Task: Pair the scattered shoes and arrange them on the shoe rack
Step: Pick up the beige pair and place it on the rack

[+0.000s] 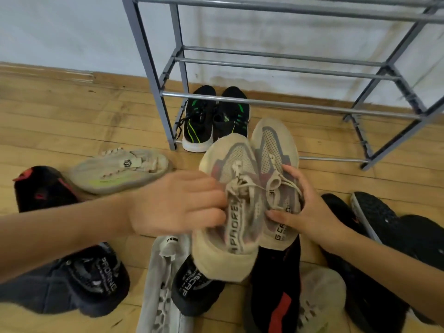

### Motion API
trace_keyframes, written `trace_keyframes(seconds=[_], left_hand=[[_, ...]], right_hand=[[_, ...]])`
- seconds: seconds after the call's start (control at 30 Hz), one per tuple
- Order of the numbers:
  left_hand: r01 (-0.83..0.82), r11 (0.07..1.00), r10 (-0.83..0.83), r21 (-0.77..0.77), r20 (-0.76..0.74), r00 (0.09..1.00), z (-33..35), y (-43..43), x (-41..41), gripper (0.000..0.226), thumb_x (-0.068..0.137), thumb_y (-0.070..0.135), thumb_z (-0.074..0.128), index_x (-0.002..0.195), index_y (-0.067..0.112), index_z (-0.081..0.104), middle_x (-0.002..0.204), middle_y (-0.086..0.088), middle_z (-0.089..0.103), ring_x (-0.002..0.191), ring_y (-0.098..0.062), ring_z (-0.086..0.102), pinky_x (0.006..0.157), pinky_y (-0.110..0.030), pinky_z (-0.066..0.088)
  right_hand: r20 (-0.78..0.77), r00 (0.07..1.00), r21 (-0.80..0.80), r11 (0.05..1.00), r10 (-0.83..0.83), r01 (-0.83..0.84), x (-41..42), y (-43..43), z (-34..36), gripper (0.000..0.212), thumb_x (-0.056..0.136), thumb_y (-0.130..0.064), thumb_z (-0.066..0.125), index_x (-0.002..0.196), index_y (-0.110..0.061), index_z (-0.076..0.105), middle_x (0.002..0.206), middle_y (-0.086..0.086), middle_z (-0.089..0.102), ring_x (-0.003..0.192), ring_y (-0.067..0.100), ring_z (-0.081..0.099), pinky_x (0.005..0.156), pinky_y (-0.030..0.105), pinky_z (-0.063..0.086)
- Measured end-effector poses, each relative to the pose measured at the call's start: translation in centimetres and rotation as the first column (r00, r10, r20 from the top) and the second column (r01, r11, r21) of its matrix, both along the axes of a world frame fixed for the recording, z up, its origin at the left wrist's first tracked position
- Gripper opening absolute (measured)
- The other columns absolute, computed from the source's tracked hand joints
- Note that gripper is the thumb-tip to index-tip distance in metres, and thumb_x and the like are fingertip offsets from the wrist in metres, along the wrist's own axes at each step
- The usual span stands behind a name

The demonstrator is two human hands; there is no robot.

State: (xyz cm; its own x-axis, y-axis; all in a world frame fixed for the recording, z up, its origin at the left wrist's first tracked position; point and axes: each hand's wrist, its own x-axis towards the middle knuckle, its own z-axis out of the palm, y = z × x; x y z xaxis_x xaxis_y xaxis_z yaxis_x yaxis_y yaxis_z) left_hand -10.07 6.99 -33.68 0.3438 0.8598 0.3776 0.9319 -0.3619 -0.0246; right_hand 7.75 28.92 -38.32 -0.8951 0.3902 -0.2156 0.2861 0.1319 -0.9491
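Dirty beige-grey knit sneakers (pixel 240 164), laces loose

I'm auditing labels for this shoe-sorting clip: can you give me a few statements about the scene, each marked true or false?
1. The left hand and right hand together hold two beige shoes. True.
2. The upper bars of the rack are full of shoes. False: the bars in view hold no shoes.
3. The black shoes with green stripes stand side by side at the foot of the rack. True.
4. The beige shoe with a yellow-green stripe sits on the rack. False: it lies on the wooden floor, left of the rack.
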Motion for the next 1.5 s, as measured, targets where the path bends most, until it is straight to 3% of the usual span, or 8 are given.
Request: trace_keyframes(seconds=[0.17,0.43,0.57,0.63,0.7,0.83,1.17,1.5], left_hand=[[-0.001,0.991,0.001,-0.131,-0.002,1.000,-5.5,1.4,3.0,0.008,0.093,0.007,0.048,0.097,0.013,0.048,0.098,-0.004,0.060,0.089,-0.023,0.058,0.078,-0.032,0.050],[-0.105,0.831,0.144,-0.546,0.030,0.989,-5.4,-0.2,1.7,0.044,0.071,0.030,0.051,0.114,0.033,0.045,0.121,0.011,0.047,0.116,-0.009,0.040,0.109,-0.029,0.030],[-0.275,0.587,0.741,-0.761,0.369,0.561,-4.8,0.2,0.6,0.049,0.072,0.059,0.048,0.118,0.045,0.038,0.119,0.012,0.038,0.109,-0.002,0.043,0.085,-0.012,0.036],[-0.100,0.391,0.898,-0.915,0.356,0.257,-5.2,0.6,0.3,0.076,0.070,0.063,0.064,0.134,0.046,0.028,0.128,0.000,0.045,0.112,-0.014,0.048,0.092,-0.027,0.041],[0.149,0.276,0.934,-0.950,0.301,0.192,-5.6,0.9,0.8,0.095,0.071,0.053,0.071,0.146,0.039,0.014,0.131,-0.004,0.052,0.107,-0.015,0.051,0.098,-0.036,0.038],[0.236,0.355,0.921,-0.905,0.381,0.077,-7.4,1.2,2.8,0.098,0.077,0.018,0.075,0.149,0.036,0.010,0.110,0.014,0.052,0.098,-0.003,0.057,0.078,-0.018,0.048],[0.152,0.582,0.812,-0.798,0.565,-0.146,-7.9,1.1,3.7,0.100,0.072,0.004,0.077,0.138,0.057,0.023,0.120,-0.002,0.055,0.099,-0.017,0.068,0.081,-0.035,0.058],[0.002,0.762,0.644,-0.647,0.758,-0.104,-4.1,6.8,0.5,0.103,0.072,-0.013,0.071,0.144,0.047,0.027,0.133,0.008,0.048,0.106,-0.018,0.065,0.086,-0.037,0.057]], right_hand=[[0.057,0.998,0.067,0.997,-0.028,0.024,2.2,1.4,-0.6,0.091,0.065,-0.018,0.083,0.135,-0.047,0.033,0.128,-0.031,0.044,0.103,-0.014,0.056,0.079,0.009,0.051],[0.116,0.993,-0.035,0.999,0.027,-0.023,3.9,1.4,-1.2,0.105,0.046,-0.044,0.088,0.136,-0.044,0.035,0.134,-0.021,0.046,0.109,-0.004,0.059,0.092,0.028,0.052],[0.150,0.987,-0.108,0.994,0.051,-0.035,4.7,1.2,-1.4,0.115,0.033,-0.058,0.087,0.135,-0.045,0.036,0.134,-0.020,0.047,0.109,-0.002,0.060,0.091,0.030,0.052],[0.168,0.983,-0.152,0.987,0.079,-0.053,5.1,1.1,-1.3,0.114,0.032,-0.058,0.089,0.133,-0.045,0.037,0.130,-0.023,0.051,0.110,-0.001,0.060,0.091,0.030,0.053],[0.191,0.976,-0.188,0.980,0.105,-0.069,5.6,0.8,-1.5,0.114,0.032,-0.057,0.089,0.133,-0.044,0.038,0.128,-0.023,0.052,0.110,0.000,0.060,0.092,0.029,0.053],[0.253,0.962,-0.221,0.974,0.100,-0.043,5.7,-0.5,-2.6,0.115,0.040,-0.047,0.091,0.138,-0.040,0.032,0.132,-0.017,0.050,0.109,0.000,0.060,0.093,0.026,0.052],[0.294,0.912,-0.383,0.909,0.287,-0.163,6.2,1.0,-2.3,0.117,0.060,-0.009,0.088,0.141,-0.057,0.017,0.143,-0.022,0.031,0.121,0.008,0.055,0.097,0.036,0.051],[0.089,0.988,-0.291,0.952,0.123,-0.092,3.6,4.5,1.0,0.106,0.066,0.007,0.076,0.135,-0.055,0.025,0.139,-0.021,0.041,0.117,0.011,0.060,0.093,0.035,0.053]])
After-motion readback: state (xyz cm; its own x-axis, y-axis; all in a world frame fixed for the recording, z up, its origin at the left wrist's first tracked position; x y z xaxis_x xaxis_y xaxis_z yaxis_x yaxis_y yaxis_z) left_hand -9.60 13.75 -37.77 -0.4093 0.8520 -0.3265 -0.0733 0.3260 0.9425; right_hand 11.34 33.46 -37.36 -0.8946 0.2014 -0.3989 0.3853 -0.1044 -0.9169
